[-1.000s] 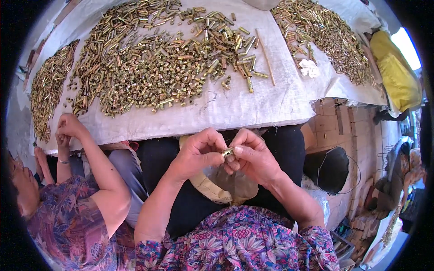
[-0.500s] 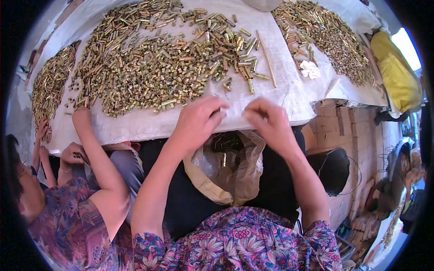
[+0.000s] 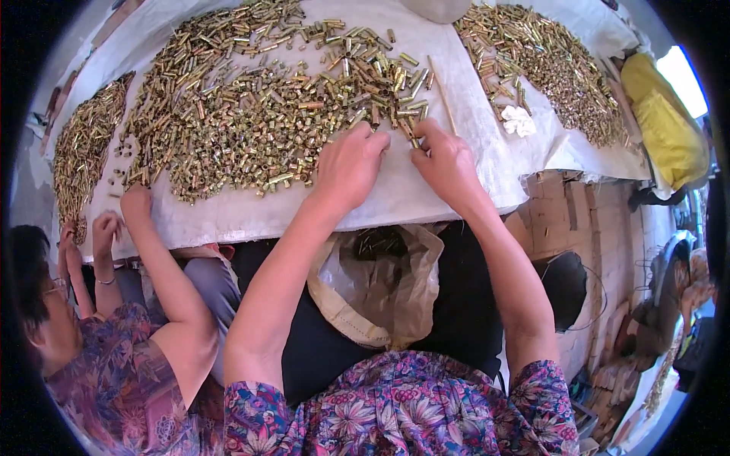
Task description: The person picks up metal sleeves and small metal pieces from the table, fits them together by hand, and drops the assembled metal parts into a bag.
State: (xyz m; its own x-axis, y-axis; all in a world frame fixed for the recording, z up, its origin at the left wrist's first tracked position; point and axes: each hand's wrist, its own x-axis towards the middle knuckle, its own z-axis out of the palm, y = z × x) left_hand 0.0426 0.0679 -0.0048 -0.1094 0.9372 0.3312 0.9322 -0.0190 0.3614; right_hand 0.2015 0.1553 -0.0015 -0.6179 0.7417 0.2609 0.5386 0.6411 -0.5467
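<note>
A heap of small brass-coloured metal tubes point(image 3: 251, 129) lies across the white sheet-covered table point(image 3: 281, 216). My left hand point(image 3: 351, 163) is at the heap's near right edge, fingers curled together; what they hold, if anything, is hidden. Beside it, my right hand point(image 3: 445, 161) pinches the end of a longer metal tube point(image 3: 414, 140) among the loose ones. On my lap an open beige woven sack point(image 3: 350, 323) gapes below the table edge, with dark tubes point(image 3: 382, 243) visible deep inside.
A thin wooden stick point(image 3: 443, 95) lies right of the heap. Farther right are a crumpled white scrap point(image 3: 518, 121) and a second pile of tubes point(image 3: 551, 68). On my left a person point(image 3: 137, 357) works at the same table. A yellow sack point(image 3: 665, 125) sits far right.
Both my hands have moved forward from above the sack to the tubes on the table. The bright tube seen over the sack is gone from view. The neighbour's hand has risen.
</note>
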